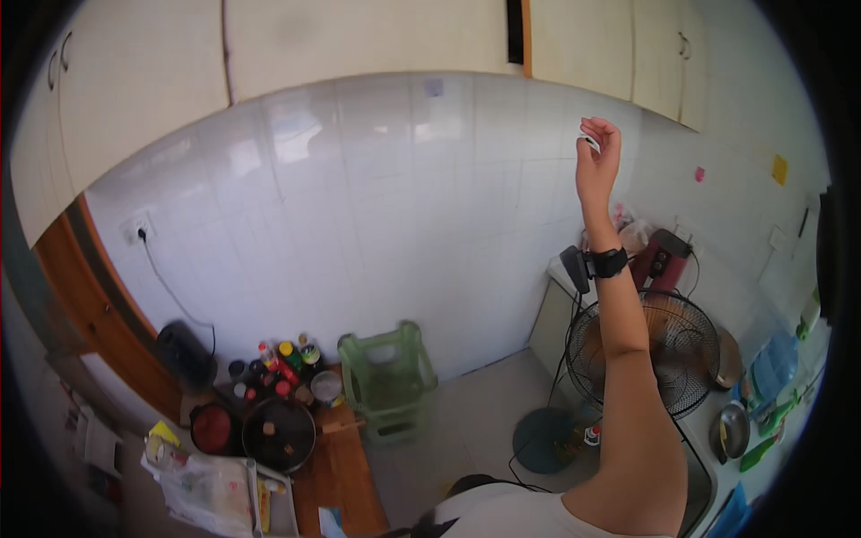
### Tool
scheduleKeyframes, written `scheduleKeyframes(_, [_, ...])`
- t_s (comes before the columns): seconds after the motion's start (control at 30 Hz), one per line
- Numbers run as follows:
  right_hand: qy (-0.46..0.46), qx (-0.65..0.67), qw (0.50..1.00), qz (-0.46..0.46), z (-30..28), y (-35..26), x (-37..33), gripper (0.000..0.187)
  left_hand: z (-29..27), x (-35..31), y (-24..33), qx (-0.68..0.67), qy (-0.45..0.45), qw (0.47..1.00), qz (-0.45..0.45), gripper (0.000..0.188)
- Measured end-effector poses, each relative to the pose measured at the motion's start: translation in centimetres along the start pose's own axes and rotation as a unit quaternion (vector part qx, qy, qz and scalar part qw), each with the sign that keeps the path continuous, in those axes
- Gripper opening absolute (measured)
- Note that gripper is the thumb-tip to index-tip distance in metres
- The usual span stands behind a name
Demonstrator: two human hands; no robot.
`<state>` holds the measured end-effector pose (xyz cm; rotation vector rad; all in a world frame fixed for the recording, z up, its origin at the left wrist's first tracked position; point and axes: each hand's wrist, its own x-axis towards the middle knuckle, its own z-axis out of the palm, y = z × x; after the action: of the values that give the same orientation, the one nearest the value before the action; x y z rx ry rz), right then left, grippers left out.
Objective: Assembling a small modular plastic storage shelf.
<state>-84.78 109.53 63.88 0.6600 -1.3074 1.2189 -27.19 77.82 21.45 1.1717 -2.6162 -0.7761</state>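
My right hand is raised in front of the tiled wall, below the overhead cupboards. Its fingers curl around a small white object with a dark spot, too small for me to name. A black strap with a boxy device sits on my right wrist. Behind my forearm stands a black-caged fan, apart from the hand. My left hand is out of view.
Pale cupboards run along the top. A green plastic stool stands by the wall. At left are a lidded pan, several sauce bottles and a plastic bag around a wooden counter. A red appliance sits behind the fan.
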Motion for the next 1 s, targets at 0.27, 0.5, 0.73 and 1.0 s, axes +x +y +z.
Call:
scheduleKeyframes(0.27, [-0.648,0.241,0.722,0.025,5.7,-21.0,-23.7,0.038,-6.4,4.0,6.6,-0.162,0.105,0.98,0.046,0.048])
scheduleKeyframes(0.5, [-0.769,0.426,0.47,0.081,4.6,-32.9,-41.1,0.056,-9.3,1.6,7.1,-0.256,0.039,0.964,0.053,0.081])
scheduleKeyframes(0.73, [-0.723,0.475,0.393,0.311,3.0,-36.8,-45.8,0.079,-10.4,-1.5,5.4,-0.315,0.011,0.945,0.083,0.066])
scheduleKeyframes(1.0, [-0.736,0.441,0.23,0.459,2.8,-38.3,-47.7,0.083,-7.0,-1.0,3.2,-0.114,0.135,0.974,0.144,0.048])
